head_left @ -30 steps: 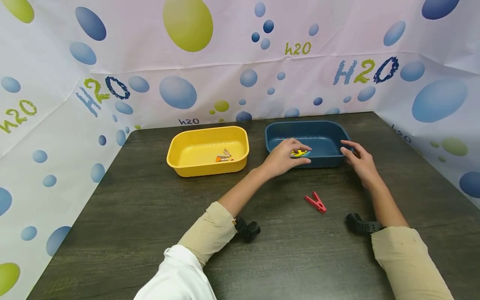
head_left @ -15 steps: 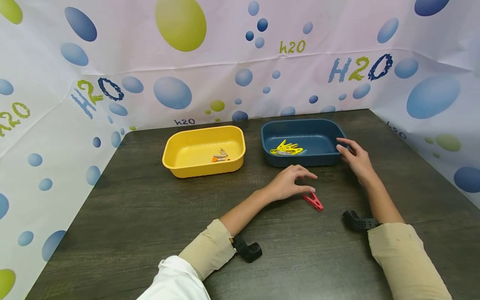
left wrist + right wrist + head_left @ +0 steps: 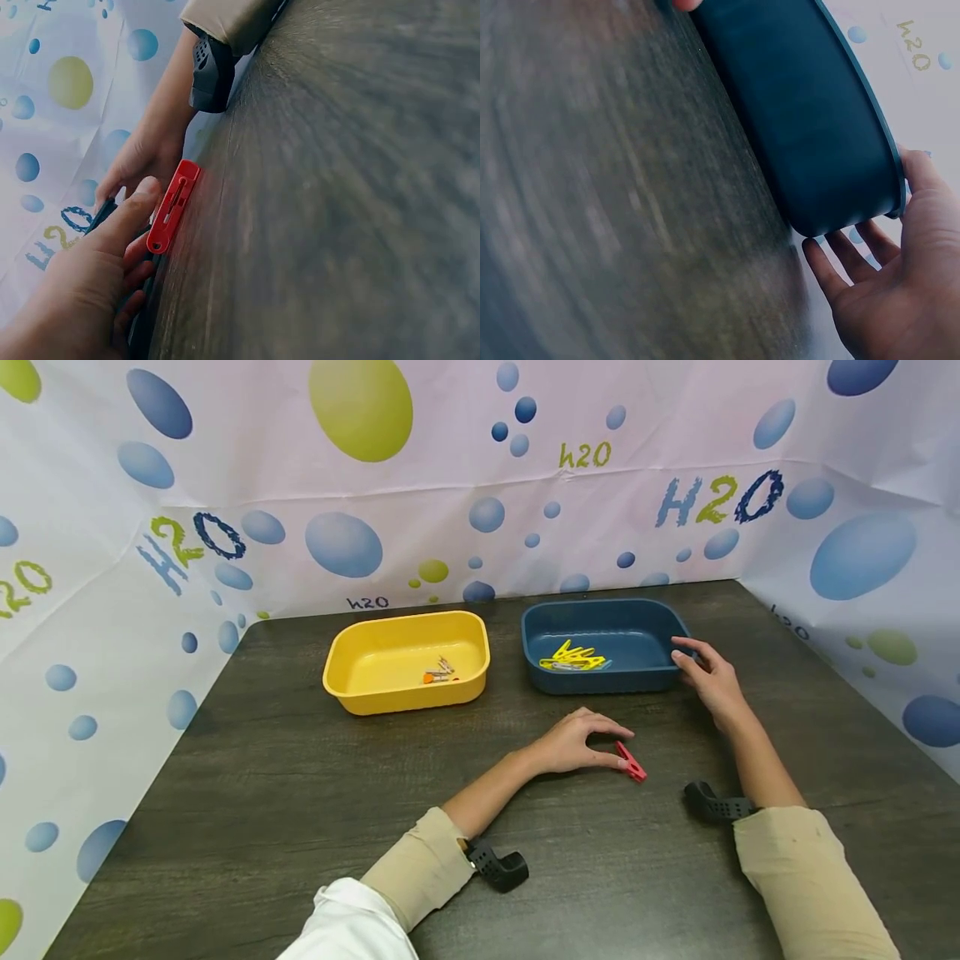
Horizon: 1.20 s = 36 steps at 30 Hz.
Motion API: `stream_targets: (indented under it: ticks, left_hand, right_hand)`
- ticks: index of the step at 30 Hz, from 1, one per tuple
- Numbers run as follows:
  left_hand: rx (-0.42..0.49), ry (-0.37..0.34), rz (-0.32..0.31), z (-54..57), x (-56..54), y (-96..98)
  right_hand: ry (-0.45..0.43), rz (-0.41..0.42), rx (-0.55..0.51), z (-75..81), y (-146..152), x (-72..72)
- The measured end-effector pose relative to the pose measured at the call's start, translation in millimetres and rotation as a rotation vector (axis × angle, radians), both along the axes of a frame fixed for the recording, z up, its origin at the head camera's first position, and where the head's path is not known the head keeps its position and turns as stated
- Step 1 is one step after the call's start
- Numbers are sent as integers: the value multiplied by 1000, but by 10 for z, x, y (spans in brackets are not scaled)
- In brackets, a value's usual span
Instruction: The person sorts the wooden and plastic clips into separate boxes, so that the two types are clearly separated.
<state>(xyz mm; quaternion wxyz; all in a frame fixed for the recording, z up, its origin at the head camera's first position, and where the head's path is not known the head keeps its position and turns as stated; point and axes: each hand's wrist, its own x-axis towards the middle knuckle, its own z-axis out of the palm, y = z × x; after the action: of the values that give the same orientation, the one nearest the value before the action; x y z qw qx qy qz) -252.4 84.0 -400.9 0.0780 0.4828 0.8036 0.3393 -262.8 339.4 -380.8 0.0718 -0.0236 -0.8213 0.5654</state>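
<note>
A red clothespin [image 3: 632,762] lies on the dark table. My left hand [image 3: 573,745] is low around it, thumb and fingers apart. In the left wrist view the thumb reaches the near side of the clothespin [image 3: 172,207], with the other fingers partly behind it. My right hand [image 3: 712,683] holds the right end of a dark blue bin [image 3: 600,681]. From the right wrist, that hand [image 3: 900,277] shows its thumb at the rim and its fingers against the end wall. Inside the bin lie yellow clothespins [image 3: 573,656] and a light blue piece.
To the left of the blue bin stands a yellow bin [image 3: 408,700], holding several small metal-and-orange items [image 3: 440,672]. A printed sheet [image 3: 420,543] with bubbles backs the table. Black wrist cameras [image 3: 501,868] stick out below the sleeves.
My left hand has come out of the blue bin and moved toward me, down to the red clothespin. The right hand stays at the bin's end. The head view has shifted slightly.
</note>
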Motion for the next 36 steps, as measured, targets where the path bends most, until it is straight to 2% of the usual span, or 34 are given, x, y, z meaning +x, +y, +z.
stream_targets:
  ticks: [6,11,23,36]
  left_hand:
    - [-50,36,-34,-5,1,-19]
    - [-55,39,-42,10,-18,-8]
    - [-12,24,10,-5,1,-7]
    - [-5,-4,58,39,-2,-18]
  right_hand:
    - [9,-11,-30,2,-26,6]
    - [7,-10,-23,26,-20,-1]
    - [1,0,-16,2,-7,14]
    - [-11,-5,-6,8,-8,25]
